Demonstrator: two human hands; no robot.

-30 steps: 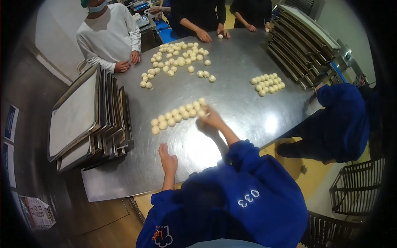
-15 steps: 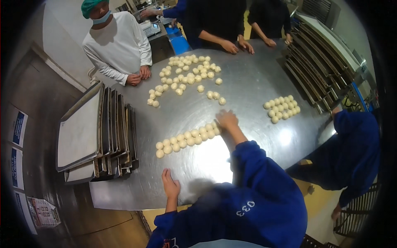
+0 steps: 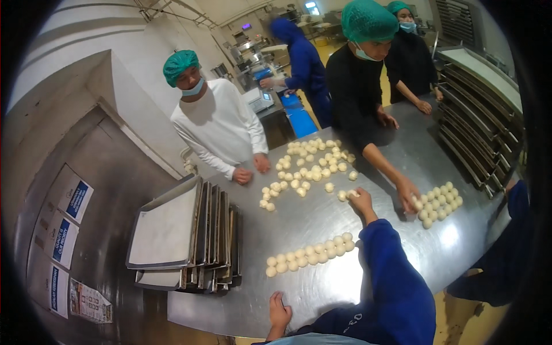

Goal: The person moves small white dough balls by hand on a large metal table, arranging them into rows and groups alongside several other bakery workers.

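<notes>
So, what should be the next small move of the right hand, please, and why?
Probably close the right hand around the dough ball at its fingertips: the hand is at the edge of the loose balls, but a firm grip cannot be confirmed. The left hand looks empty and is well away from them.

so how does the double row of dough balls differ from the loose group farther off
The double row is lined up neatly, while the loose group is scattered. The double row lies nearer you; the loose group is farther across and has more balls. Both are pale, roundish dough balls on the metal table.
</notes>
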